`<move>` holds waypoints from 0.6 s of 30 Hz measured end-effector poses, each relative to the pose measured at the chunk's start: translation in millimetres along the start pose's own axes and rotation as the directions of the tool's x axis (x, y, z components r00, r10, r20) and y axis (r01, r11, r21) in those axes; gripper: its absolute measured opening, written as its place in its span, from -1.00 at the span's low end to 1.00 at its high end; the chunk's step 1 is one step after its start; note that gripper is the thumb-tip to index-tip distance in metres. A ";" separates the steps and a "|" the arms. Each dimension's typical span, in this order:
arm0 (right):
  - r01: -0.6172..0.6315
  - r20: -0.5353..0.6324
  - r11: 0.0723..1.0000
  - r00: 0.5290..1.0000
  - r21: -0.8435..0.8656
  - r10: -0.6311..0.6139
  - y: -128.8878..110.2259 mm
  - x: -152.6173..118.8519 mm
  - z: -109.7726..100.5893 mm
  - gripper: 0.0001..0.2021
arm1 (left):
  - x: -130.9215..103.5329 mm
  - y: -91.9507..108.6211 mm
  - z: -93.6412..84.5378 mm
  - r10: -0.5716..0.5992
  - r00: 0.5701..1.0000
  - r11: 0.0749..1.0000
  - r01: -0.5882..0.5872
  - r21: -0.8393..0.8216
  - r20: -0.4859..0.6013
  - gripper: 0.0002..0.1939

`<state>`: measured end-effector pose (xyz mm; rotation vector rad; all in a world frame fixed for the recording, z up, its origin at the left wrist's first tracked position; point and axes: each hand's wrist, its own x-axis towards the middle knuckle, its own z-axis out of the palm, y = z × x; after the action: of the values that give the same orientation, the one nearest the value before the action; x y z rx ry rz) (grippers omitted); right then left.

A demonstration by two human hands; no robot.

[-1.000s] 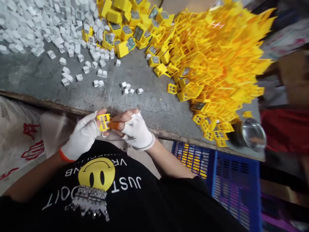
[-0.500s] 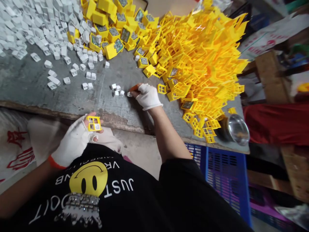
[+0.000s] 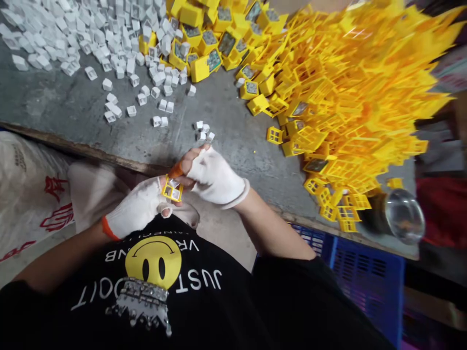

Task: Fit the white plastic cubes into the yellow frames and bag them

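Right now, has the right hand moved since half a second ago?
Yes. Against the table, the right hand has come left and back toward the front edge, to the yellow frame in the left hand.

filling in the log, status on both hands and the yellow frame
Left hand holding yellow frame. Right hand at its upper side, fingers partly covering it. Nothing else in front of it.

Left hand (image 3: 140, 204): holds yellow frame (image 3: 172, 190) | right hand (image 3: 215, 176): apparently touching it, fingertips blurred
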<state>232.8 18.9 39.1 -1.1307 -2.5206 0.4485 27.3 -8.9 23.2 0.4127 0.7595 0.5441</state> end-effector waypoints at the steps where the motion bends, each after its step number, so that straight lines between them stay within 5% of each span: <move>1: 0.016 0.003 0.999 1.000 -0.030 -0.016 -2.7 -0.8 6.5 -0.71 | -0.5 -0.6 -2.4 0.002 1.000 0.999 -0.003 0.034 0.027 -0.90; 6: -0.062 -0.028 0.997 0.998 -0.041 0.061 1.5 -19.1 24.3 -0.67 | 2.4 -5.9 -13.2 -0.010 0.998 0.995 0.003 0.102 0.064 -0.85; 8: -0.201 -0.101 0.979 0.975 -0.013 0.199 19.7 -28.0 16.8 -0.66 | 3.9 -5.8 -14.0 -0.050 0.999 0.996 0.049 0.081 0.008 -0.81; 11: -0.573 -0.227 0.814 0.810 -0.101 0.542 59.6 -30.7 -2.6 -0.70 | 5.0 -2.4 -9.7 -0.081 0.994 0.996 0.082 0.018 -0.080 -0.75; 13: -0.700 -0.213 0.689 0.713 -0.186 0.668 83.4 -24.6 -11.6 -0.67 | 5.2 0.1 -5.8 -0.068 0.992 0.998 0.069 0.002 -0.103 -0.76; 16: -0.694 -0.125 0.696 0.719 -0.188 0.683 100.5 -16.3 -11.1 -0.72 | 4.6 1.3 -5.8 -0.041 0.991 0.999 0.043 0.011 -0.126 -0.76; 18: -0.646 -0.146 0.763 0.757 -0.016 0.637 98.7 -18.8 -3.4 -0.80 | 3.8 1.2 -10.1 -0.025 0.989 0.999 0.028 0.019 -0.148 -0.72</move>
<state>310.4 67.7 -2.2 -1.9889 -1.9773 0.4331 21.7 -4.1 15.2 0.3842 0.9125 0.5463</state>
